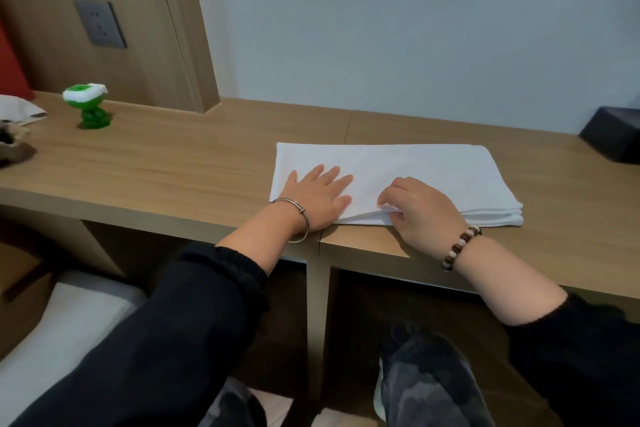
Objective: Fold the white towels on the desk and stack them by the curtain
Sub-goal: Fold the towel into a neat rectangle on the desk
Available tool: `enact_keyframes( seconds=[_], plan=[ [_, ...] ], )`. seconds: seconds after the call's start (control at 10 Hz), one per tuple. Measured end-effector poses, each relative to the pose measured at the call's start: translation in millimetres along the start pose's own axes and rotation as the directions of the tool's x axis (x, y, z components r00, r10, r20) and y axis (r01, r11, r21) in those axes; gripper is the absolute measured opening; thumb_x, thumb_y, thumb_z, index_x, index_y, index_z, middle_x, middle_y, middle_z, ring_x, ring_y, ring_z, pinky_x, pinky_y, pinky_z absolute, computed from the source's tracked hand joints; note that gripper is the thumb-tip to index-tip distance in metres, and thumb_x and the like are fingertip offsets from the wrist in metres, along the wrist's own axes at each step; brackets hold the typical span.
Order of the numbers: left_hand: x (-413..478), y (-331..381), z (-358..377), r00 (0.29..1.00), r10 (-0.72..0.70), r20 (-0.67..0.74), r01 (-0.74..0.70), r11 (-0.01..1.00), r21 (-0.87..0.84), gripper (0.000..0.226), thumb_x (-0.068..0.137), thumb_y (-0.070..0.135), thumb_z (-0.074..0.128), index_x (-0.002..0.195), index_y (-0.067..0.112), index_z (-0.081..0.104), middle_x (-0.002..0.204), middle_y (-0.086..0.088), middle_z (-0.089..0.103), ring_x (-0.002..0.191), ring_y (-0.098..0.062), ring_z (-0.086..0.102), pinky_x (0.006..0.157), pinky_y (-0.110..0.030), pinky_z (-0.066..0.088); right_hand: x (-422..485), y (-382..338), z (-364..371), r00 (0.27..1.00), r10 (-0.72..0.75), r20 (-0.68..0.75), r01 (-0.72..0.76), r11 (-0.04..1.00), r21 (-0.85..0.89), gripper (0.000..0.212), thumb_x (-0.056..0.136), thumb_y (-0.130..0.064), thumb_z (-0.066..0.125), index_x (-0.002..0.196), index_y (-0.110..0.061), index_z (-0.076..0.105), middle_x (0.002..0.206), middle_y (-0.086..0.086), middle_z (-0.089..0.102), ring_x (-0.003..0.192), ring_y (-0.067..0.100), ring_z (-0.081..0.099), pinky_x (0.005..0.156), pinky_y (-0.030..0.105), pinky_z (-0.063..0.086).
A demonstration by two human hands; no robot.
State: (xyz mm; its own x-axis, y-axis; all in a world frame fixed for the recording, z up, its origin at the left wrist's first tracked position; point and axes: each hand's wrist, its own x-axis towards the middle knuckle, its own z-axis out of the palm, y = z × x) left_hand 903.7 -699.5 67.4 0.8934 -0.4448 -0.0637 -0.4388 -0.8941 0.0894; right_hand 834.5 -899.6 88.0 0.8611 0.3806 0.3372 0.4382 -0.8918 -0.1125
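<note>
A white towel (pixel 415 166) lies folded in a long strip on the wooden desk (pixel 166 166), near the front edge. My left hand (pixel 320 196) lies flat on the towel's left end with its fingers spread. My right hand (pixel 419 208) is at the middle of the towel's near edge, and its fingers pinch the upper layers there. Several folded layers show at the towel's right end. A strip of red curtain (pixel 10 59) hangs at the far left.
A green and white toy figure (pixel 88 107) stands at the back left of the desk. Crumpled white paper (pixel 20 111) and a dark ashtray (pixel 10 146) lie at the left edge. A black box (pixel 613 135) sits at the right. A wall socket (pixel 100 24) is above.
</note>
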Motion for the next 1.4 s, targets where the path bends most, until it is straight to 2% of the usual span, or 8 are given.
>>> enact_keyframes(
  seconds=[0.2,0.4,0.8,0.9,1.0,1.2,1.3,1.4],
  plan=[
    [3.1,-2.5,4.7,1.0,-0.005,-0.028,0.005,1.0,-0.001,0.051,0.1,0.044,0.014,0.15,0.04,0.007,0.16,0.01,0.0,0.147,-0.016,-0.002,0.115,-0.055,0.0,-1.8,4.6,-9.8,0.998,-0.016,-0.068,0.018,1.0,0.025,0.011,0.086,-0.004,0.062,0.085,-0.008,0.072,0.086,0.005,0.068,0.082,0.023,0.06,0.068,0.032,0.048],
    [7.3,-4.8,9.4,0.999,-0.012,-0.034,0.012,1.0,0.006,0.051,0.099,0.045,0.013,0.149,0.041,0.007,0.16,0.011,0.0,0.147,-0.015,-0.002,0.114,-0.055,0.0,-3.9,2.3,-16.0,0.989,-0.135,-0.063,0.136,0.99,0.02,0.012,0.077,0.007,0.067,0.073,-0.003,0.071,0.075,0.008,0.067,0.072,0.03,0.061,0.06,0.037,0.051],
    [-0.6,-2.4,2.2,1.0,0.011,-0.017,-0.011,1.0,0.005,0.05,0.1,0.043,0.015,0.149,0.041,0.008,0.16,0.01,0.001,0.147,-0.015,-0.002,0.116,-0.053,0.001,-5.1,14.5,-8.4,0.991,-0.087,0.098,0.081,0.994,0.07,0.012,0.09,-0.012,0.061,0.085,-0.011,0.072,0.09,0.001,0.066,0.088,0.02,0.056,0.073,0.03,0.045],
    [-8.9,-1.8,-4.5,0.985,0.144,-0.1,-0.148,0.988,-0.036,0.045,0.102,0.035,0.028,0.147,0.037,0.027,0.159,0.004,0.013,0.146,-0.019,0.009,0.118,-0.046,0.008,-5.6,16.6,-8.7,0.993,-0.056,0.1,0.048,0.996,0.08,0.011,0.088,-0.013,0.063,0.081,-0.011,0.071,0.087,0.0,0.065,0.085,0.019,0.056,0.07,0.024,0.039],
    [-19.2,5.9,-9.8,0.906,0.341,-0.251,-0.375,0.922,-0.1,0.034,0.099,0.027,0.047,0.132,0.025,0.056,0.149,0.0,0.04,0.136,-0.02,0.033,0.108,-0.025,0.019,-3.4,17.3,-7.6,0.995,-0.042,0.094,0.034,0.996,0.081,0.012,0.088,-0.011,0.062,0.08,-0.009,0.071,0.087,0.0,0.067,0.085,0.019,0.058,0.07,0.023,0.037],
    [-24.8,15.1,-1.3,0.879,0.429,-0.209,-0.4,0.901,0.167,0.04,0.1,0.041,0.038,0.138,0.036,0.046,0.148,0.013,0.04,0.137,-0.011,0.035,0.1,-0.031,0.04,-8.8,15.4,-7.4,0.998,-0.055,0.035,0.053,0.997,0.059,0.014,0.09,-0.012,0.06,0.085,-0.008,0.072,0.089,0.002,0.069,0.087,0.022,0.06,0.072,0.03,0.044],
    [-25.9,9.8,-3.6,0.873,0.441,-0.209,-0.397,0.891,0.219,0.04,0.1,0.042,0.036,0.139,0.038,0.044,0.147,0.015,0.041,0.135,-0.01,0.038,0.095,-0.03,0.043,-16.3,19.2,-11.9,0.995,-0.094,0.017,0.094,0.995,0.028,0.013,0.089,-0.009,0.062,0.084,-0.005,0.073,0.087,0.006,0.069,0.084,0.025,0.06,0.069,0.035,0.049],
    [-31.1,9.2,-6.3,0.861,0.43,-0.271,-0.392,0.901,0.185,0.034,0.098,0.039,0.042,0.127,0.033,0.058,0.132,0.011,0.057,0.121,-0.013,0.052,0.085,-0.034,0.05,-24.7,31.8,-17.2,0.999,-0.051,-0.019,0.05,0.998,-0.042,0.014,0.089,-0.008,0.062,0.081,-0.004,0.073,0.084,0.007,0.068,0.082,0.028,0.061,0.063,0.036,0.049]
  ],
)
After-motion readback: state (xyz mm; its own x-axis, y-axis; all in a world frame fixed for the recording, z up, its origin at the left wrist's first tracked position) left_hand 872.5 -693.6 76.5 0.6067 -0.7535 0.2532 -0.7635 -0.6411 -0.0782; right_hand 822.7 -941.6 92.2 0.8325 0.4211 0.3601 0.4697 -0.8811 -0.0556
